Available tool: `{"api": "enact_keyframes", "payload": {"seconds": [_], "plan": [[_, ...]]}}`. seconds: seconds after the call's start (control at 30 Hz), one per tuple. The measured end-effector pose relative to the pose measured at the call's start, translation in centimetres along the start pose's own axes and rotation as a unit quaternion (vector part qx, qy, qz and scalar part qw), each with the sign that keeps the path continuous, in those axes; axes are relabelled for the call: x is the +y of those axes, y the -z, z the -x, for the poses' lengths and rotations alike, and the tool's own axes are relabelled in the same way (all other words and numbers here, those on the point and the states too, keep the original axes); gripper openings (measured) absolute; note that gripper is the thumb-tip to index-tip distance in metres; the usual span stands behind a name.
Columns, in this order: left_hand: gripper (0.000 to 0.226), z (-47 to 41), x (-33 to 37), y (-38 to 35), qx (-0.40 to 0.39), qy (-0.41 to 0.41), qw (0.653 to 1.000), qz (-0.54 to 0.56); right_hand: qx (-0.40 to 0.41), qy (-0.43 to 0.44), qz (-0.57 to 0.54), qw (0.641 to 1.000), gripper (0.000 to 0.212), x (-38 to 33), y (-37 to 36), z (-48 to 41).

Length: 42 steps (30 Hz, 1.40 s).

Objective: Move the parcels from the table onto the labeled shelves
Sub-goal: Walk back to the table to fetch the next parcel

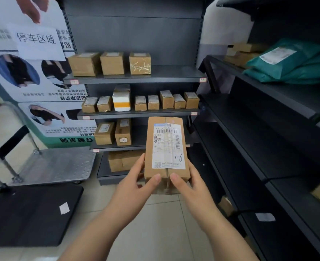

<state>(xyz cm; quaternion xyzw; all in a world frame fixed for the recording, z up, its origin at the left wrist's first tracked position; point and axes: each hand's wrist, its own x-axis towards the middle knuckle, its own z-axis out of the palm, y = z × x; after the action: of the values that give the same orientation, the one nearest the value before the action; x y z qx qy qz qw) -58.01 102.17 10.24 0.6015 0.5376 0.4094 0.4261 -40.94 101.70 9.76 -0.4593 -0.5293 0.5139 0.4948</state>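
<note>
I hold a long brown cardboard parcel (166, 147) upright in front of me, its white shipping label facing me with "1-6" handwritten on it. My left hand (136, 181) grips its lower left side, thumb on the front. My right hand (188, 182) grips its lower right side the same way. Behind the parcel stands a dark grey shelf unit (134, 79) with small labels on its shelf edges. Three brown boxes (112, 63) sit on its upper shelf, and several small boxes (166, 99) line the middle shelf.
A second dark shelf rack (259, 129) runs along the right, with green mailer bags (294, 63) on top. At the left are a metal platform trolley (57, 164), a black platform (31, 213) on the tiled floor and a printed poster (33, 72).
</note>
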Motion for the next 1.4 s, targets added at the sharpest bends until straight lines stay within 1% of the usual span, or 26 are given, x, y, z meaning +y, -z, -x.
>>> {"api": "enact_keyframes", "payload": {"seconds": [0.13, 0.27, 0.4, 0.5, 0.67, 0.8, 0.9, 1.03, 1.2, 1.33, 1.4], "plan": [[0.074, -6.1, 0.0, 0.0, -0.001, -0.004, 1.0, -0.001, -0.008, 0.004, 0.011, 1.0, 0.05, 0.2, 0.9, -6.3], [0.079, -13.5, 1.0, -0.3, 0.017, -0.013, 1.0, 0.003, -0.021, 0.032, 0.039, 0.999, 0.046, -1.0, 2.6, -14.0], [0.068, -20.6, 2.3, -1.1, 0.044, -0.028, 0.999, -0.001, -0.039, 0.048, 0.038, 0.997, 0.043, -2.3, 4.8, -21.1], [0.064, -25.2, 3.0, -1.9, 0.054, -0.036, 0.998, 0.002, -0.043, 0.057, 0.052, 0.996, 0.044, -2.8, 6.4, -25.5], [0.063, -30.4, 2.9, -3.0, 0.062, -0.031, 0.997, 0.022, -0.044, 0.06, 0.066, 0.995, 0.042, -2.8, 7.9, -30.8], [0.064, -33.6, 2.0, -2.0, 0.054, -0.033, 0.998, 0.019, -0.046, 0.055, 0.074, 0.995, 0.043, -2.0, 7.5, -34.2], [0.058, -36.5, 1.3, -0.6, 0.045, -0.034, 0.998, 0.014, -0.035, 0.053, 0.077, 0.995, 0.043, -1.5, 6.4, -37.1], [0.061, -41.3, 0.4, 2.3, 0.027, -0.037, 0.999, 0.011, -0.011, 0.052, 0.079, 0.995, 0.044, -1.3, 4.2, -41.9], [0.067, -48.1, 0.5, 6.5, -0.009, -0.08, 0.997, 0.02, 0.022, 0.074, 0.073, 0.994, 0.047, -2.8, 1.6, -48.3], [0.065, -52.3, 0.8, 8.3, -0.04, -0.11, 0.993, 0.018, 0.068, 0.094, 0.057, 0.992, 0.054, -3.2, 0.5, -51.5], [0.064, -54.0, 0.8, 8.5, -0.054, -0.122, 0.991, 0.006, 0.091, 0.091, 0.052, 0.99, 0.053, -3.2, 0.3, -52.7]]}}
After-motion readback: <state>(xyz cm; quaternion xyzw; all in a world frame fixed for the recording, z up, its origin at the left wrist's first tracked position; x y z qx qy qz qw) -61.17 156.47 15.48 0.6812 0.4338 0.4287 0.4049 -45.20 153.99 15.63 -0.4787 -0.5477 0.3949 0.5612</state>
